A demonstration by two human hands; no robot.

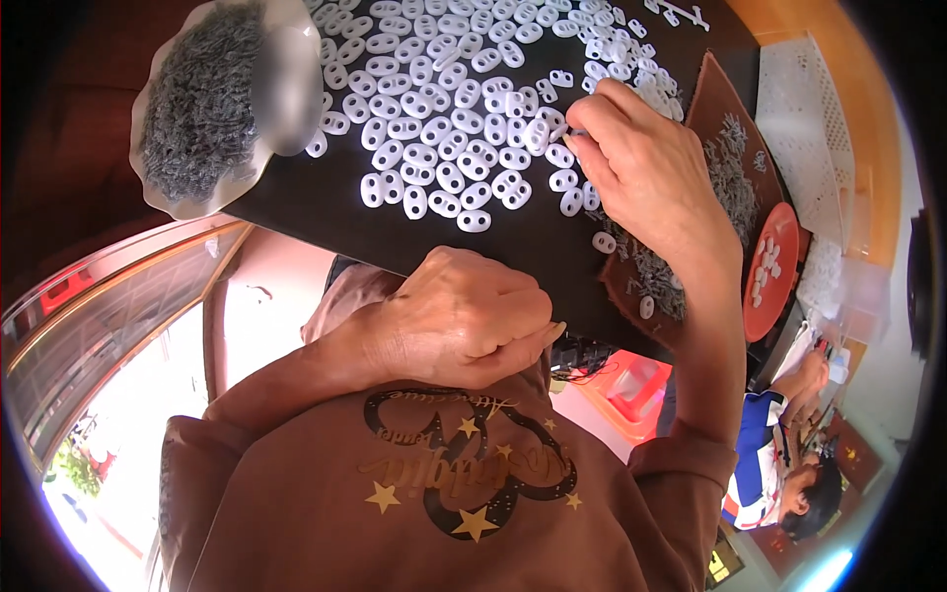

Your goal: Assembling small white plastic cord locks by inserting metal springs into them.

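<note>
Two bare hands are staying out of each other's way: the right hand [646,168] is hovering at the white pieces [467,94], its thumb and forefinger nearly meeting beside one, though whether they are gripping it cannot be told; the left hand [469,316] is curling loosely before the chest, its palm hidden. Well over a hundred white pieces are lying ahead of both hands, two of them sitting singly beside the right forearm. One bowl [178,205] is standing ahead and left of the left hand, and one plate [782,232], carrying roughly ten white bits, is lying to the right of the right wrist. The near edge of the table [345,212] is slanting just beyond the left hand, with a bare dark strip lying between it and the pieces. The pieces are showing smooth, glossy ovals, each with two round holes. Spiky grey bits [202,109] are filling the wavy-rimmed white bowl, and more are heaping on a brown sheet [698,89] beside the right forearm.
</note>
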